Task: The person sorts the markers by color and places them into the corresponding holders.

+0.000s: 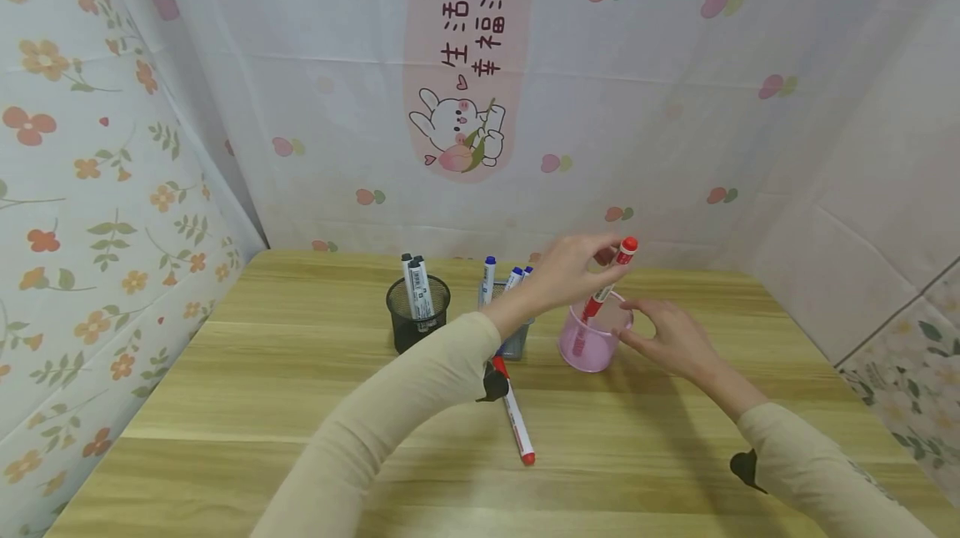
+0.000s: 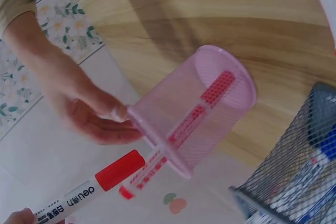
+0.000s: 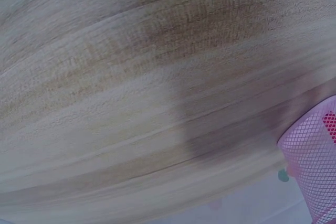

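Note:
My left hand [image 1: 566, 271] pinches a red whiteboard marker [image 2: 79, 198] above the pink mesh pen holder [image 1: 588, 352]. The marker tilts, its red cap pointing down toward the holder's mouth. Another red marker [image 2: 197, 114] leans inside the holder, its end sticking out past the rim. At the holder's right side, my right hand [image 1: 675, 338] holds the rim between thumb and fingers. One more red marker [image 1: 519, 421] lies on the table, one end partly behind the left wrist. Only the pink holder's side shows in the right wrist view, not the hand.
A black mesh holder [image 1: 397, 325] with several black markers stands at the left. Between it and the pink holder is a grey mesh holder [image 1: 513, 346] with blue markers, partly hidden by the left forearm. A patterned curtain [image 1: 660, 146] hangs behind the wooden table [image 1: 300, 329].

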Demonstrator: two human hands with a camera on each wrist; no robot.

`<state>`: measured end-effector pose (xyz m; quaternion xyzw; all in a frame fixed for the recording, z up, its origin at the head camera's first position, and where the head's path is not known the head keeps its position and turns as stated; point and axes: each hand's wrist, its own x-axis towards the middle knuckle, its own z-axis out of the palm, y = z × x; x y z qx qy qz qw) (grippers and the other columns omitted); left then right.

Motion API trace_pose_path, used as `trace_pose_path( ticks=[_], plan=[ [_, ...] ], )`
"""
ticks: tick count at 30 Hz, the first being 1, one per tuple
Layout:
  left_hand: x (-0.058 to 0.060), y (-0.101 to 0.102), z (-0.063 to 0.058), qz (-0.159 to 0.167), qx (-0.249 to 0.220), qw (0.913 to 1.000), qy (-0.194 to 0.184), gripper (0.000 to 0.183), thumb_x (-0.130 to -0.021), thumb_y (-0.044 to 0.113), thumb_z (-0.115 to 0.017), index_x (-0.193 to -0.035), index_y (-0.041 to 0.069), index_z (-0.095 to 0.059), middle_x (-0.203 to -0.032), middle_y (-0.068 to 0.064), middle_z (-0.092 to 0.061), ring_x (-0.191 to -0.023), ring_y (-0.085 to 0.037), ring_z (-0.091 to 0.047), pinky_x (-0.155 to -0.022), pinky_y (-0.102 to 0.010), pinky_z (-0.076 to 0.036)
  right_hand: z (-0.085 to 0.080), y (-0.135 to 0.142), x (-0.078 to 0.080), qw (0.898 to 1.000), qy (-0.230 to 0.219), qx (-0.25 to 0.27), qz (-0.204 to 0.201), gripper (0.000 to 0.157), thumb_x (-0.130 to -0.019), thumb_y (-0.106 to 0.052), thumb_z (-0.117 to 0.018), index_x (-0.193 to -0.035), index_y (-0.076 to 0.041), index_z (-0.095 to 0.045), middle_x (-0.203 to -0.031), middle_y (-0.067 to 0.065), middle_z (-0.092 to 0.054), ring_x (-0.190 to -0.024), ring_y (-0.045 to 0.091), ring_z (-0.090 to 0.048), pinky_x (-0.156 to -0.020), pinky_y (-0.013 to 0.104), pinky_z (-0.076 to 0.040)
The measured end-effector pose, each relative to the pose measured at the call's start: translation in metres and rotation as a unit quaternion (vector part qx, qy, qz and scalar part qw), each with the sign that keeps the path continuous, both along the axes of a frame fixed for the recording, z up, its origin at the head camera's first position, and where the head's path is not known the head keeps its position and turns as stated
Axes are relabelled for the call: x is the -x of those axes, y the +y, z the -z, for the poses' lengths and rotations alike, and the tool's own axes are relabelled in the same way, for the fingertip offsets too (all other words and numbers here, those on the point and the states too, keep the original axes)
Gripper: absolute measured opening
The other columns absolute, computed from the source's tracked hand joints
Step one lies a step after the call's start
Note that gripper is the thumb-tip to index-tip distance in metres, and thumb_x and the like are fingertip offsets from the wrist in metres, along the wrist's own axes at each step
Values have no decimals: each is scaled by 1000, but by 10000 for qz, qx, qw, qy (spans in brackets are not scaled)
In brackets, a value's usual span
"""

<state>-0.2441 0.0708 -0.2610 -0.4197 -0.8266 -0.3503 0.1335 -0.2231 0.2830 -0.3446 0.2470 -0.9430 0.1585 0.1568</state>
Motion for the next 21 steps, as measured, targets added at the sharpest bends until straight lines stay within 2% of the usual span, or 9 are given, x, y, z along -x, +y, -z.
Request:
trace_pose_path(
  ticks=[15, 21],
  plan=[
    [7, -1, 27, -400, 135, 9956, -834, 38, -87, 26, -57, -121, 12, -52, -98, 2, -61, -91, -6, -54, -73, -16, -41, -2, -2, -2, 10000, -83, 26, -4, 40, -77, -25, -68, -106, 1, -59, -105, 19, -59, -98, 38, -52, -80, 52, -39],
    [7, 1, 37, -406, 274, 9945, -922, 35, -87, 27, -56, -119, 12, -53, -96, 2, -61, -90, -8, -54, -68, -14, -41, -1, -2, -1, 10000, -44, 2, 6, 39, -77, -26, -68, -106, -1, -59, -105, 17, -59, -98, 37, -52, -79, 52, -40]
  ],
)
